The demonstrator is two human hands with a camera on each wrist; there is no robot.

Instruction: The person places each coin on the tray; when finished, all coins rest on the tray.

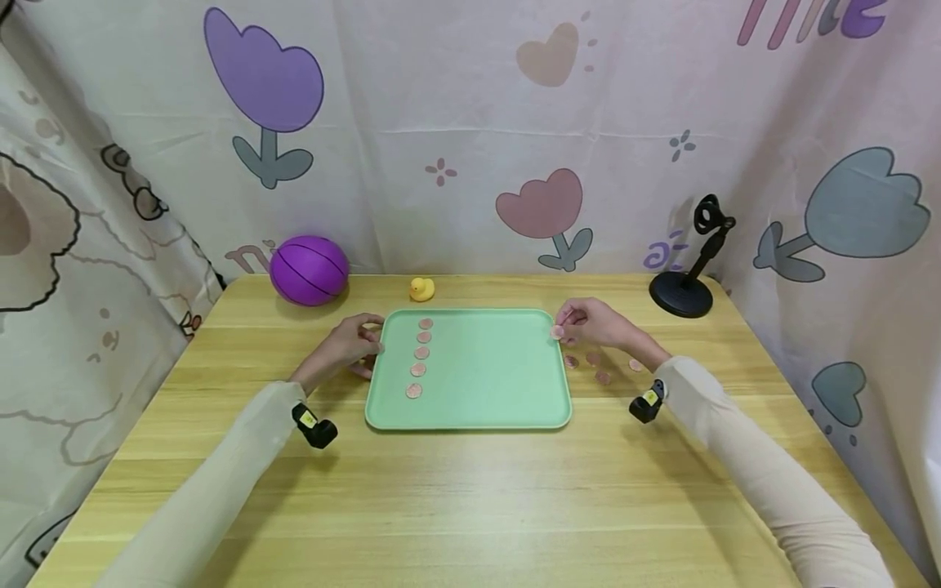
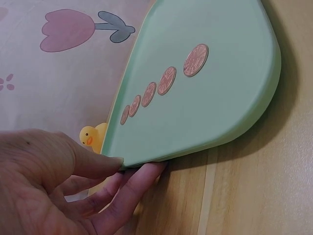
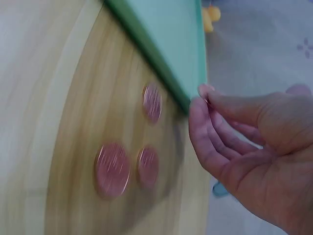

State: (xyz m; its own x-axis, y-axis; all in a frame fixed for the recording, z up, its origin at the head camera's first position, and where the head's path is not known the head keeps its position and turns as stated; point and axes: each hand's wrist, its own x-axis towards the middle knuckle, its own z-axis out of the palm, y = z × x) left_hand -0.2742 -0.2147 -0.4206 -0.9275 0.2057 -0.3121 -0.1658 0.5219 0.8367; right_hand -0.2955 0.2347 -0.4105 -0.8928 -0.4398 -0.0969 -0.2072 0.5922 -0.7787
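The green tray (image 1: 478, 367) lies flat in the middle of the wooden table (image 1: 470, 490), with bare wood all round it and the widest stretch on the near side. The left hand (image 1: 349, 345) rests at the tray's left rim, thumb on top of the edge and fingertips (image 2: 146, 174) tucked under it. Five coins (image 1: 420, 353) sit in a straight row down the tray's left side; the rest of its floor is open. The right hand (image 1: 591, 322) hovers at the far right corner of the tray, pinching what looks like one coin (image 1: 556, 331) between thumb and forefinger, though the wrist view is blurred there. A few loose coins (image 1: 597, 365) lie on the wood just right of the tray, beneath that hand. Along the far edge stand a purple ball (image 1: 309, 270), a small yellow duck (image 1: 421, 288) and a black stand (image 1: 687, 278). A flower-printed cloth (image 1: 470, 122) hangs close behind and at both sides.
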